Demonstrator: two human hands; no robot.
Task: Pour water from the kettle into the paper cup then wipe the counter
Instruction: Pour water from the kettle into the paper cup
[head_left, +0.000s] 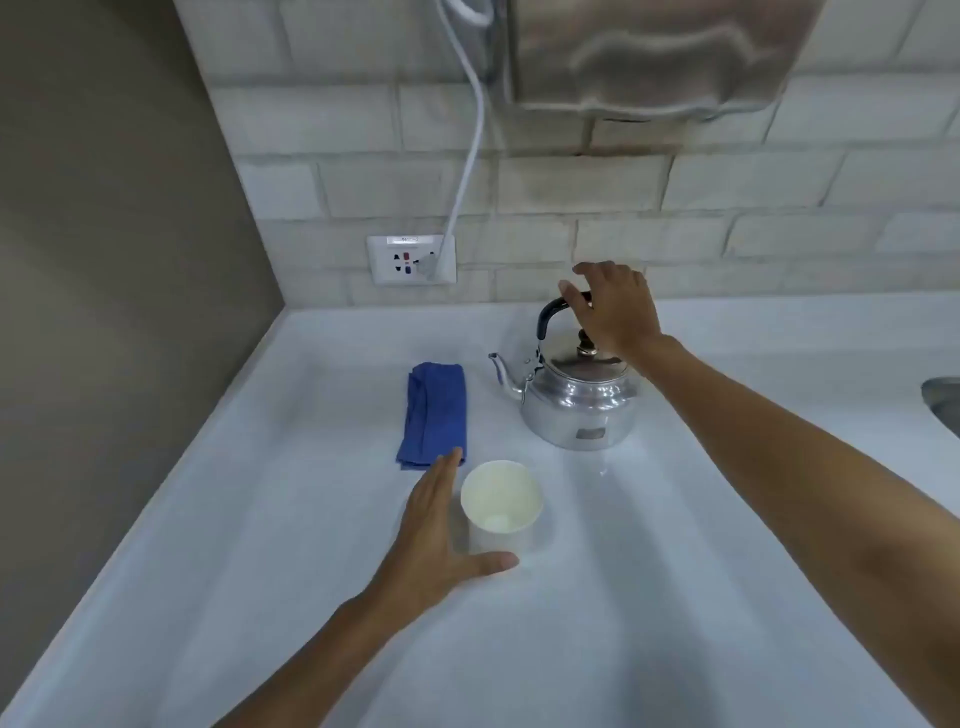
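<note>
A shiny metal kettle (579, 402) stands on the white counter (649, 597), its spout pointing left and its black handle upright. My right hand (613, 309) hovers over that handle, fingers spread and curled, thumb touching it but not closed around it. A white paper cup (501, 506) stands upright in front of the kettle; it looks empty. My left hand (439, 540) is flat and open beside the cup's left side, thumb reaching under its front. A folded blue cloth (434, 413) lies to the left of the kettle.
A brick-tiled wall runs behind the counter, with a wall socket (411, 259) and a white cable (470, 156) plugged into it. A grey wall closes the left side. A metal sink rim (943, 402) shows at the right edge. A steel hood hangs above.
</note>
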